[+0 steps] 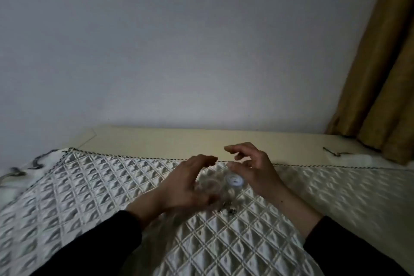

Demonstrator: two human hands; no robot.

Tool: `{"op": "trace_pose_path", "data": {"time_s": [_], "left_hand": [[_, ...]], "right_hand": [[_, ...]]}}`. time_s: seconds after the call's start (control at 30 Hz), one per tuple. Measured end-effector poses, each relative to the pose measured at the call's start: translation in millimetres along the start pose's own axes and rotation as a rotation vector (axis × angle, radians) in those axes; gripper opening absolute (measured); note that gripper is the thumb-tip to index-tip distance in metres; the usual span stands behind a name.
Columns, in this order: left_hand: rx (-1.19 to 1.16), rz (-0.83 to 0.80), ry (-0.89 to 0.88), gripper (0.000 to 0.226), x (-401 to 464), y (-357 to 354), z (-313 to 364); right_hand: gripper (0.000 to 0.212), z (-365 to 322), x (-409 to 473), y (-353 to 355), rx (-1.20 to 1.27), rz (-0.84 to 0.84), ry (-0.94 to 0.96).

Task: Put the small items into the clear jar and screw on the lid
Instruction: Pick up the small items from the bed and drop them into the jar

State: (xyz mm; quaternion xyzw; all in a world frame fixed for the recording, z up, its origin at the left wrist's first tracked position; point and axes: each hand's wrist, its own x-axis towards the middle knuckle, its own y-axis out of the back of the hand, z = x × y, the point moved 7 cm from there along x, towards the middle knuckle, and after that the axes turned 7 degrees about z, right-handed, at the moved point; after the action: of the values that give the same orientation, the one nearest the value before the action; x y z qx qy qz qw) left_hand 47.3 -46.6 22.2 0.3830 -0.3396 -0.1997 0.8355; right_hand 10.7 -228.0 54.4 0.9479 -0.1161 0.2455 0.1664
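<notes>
A small clear jar (209, 185) stands on the white quilted cloth (112, 186), mouth up and without a lid. My left hand (186, 184) curls around its left side, blurred, and seems to hold it. The round lid (234, 180), clear with a pale top, is pinched by the thumb and fingers of my right hand (253, 168) just to the right of the jar. Several small dark metal items (228, 209) lie on the cloth right in front of the jar.
The cloth covers a pale tabletop (179, 141) that ends at a grey wall. A mustard curtain (380, 74) hangs at the far right. A dark braided cord (333, 152) lies on the tabletop at the right rear.
</notes>
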Motion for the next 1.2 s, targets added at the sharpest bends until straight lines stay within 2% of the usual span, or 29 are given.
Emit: {"op": "trace_pose_path", "data": {"time_s": [0.23,0.5,0.7,0.93,1.07,1.2], "left_hand": [[-0.098,-0.071,0.158,0.102,-6,-18,-25],[-0.122,-0.011,0.19,0.072,-9,-24,-38],[-0.193,0.002,0.24,0.061,-11,-26,-52],[-0.246,0.004,0.259,0.067,-12,-29,-56],[-0.294,0.003,0.267,0.067,-13,-31,-57],[-0.283,0.01,0.243,0.071,-12,-30,-55]], "right_hand": [[0.029,26,-10,-5,-0.005,-0.034,-0.073],[0.018,58,-21,-13,0.007,-0.204,-0.199],[0.03,71,-26,-15,-0.172,-0.265,-0.189],[0.036,71,-32,-20,-0.315,-0.337,-0.132],[0.05,73,-36,-18,-0.326,-0.371,-0.159],[0.034,70,-38,-20,-0.294,-0.428,-0.147]]}}
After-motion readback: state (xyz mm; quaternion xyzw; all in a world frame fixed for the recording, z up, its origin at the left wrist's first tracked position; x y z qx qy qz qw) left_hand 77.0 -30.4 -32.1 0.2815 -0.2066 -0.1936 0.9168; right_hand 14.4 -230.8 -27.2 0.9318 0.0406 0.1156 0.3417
